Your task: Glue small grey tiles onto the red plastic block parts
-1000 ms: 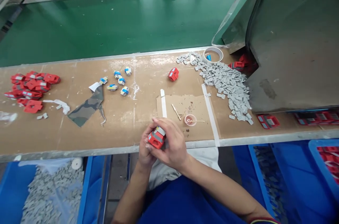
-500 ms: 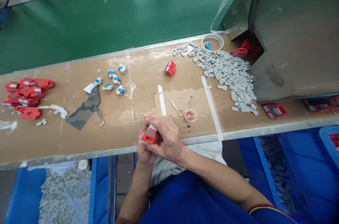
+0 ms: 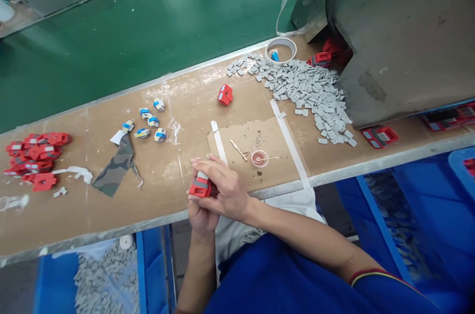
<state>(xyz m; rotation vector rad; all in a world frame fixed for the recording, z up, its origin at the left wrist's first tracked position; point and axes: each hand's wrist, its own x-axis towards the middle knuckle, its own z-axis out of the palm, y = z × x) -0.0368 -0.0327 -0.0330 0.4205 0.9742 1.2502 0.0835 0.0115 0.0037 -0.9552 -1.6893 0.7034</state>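
Between my two hands, at the front edge of the bench, is a red and grey plastic toy vehicle part (image 3: 200,187). My left hand (image 3: 202,217) is closed around it from below. My right hand (image 3: 226,189) wraps over it from the right, covering much of its far side. Beyond my hands, a small cup of reddish liquid (image 3: 260,158) holds a thin swab. A second swab (image 3: 238,150) lies left of the cup on a taped cardboard sheet (image 3: 241,130). Another red part (image 3: 225,95) sits farther back.
A heap of small grey plates (image 3: 308,88) spreads at right beside a tape roll (image 3: 281,50). Red parts (image 3: 35,153) pile up at far left. Several white-blue pieces (image 3: 151,120) and a camouflage cloth (image 3: 116,165) lie nearer. A metal housing (image 3: 404,46) stands at right; blue bins (image 3: 152,267) are below.
The camera view has turned slightly, shifting the bench things left. Both hands still hold the red and grey part, with only a slight change in the right fingers.
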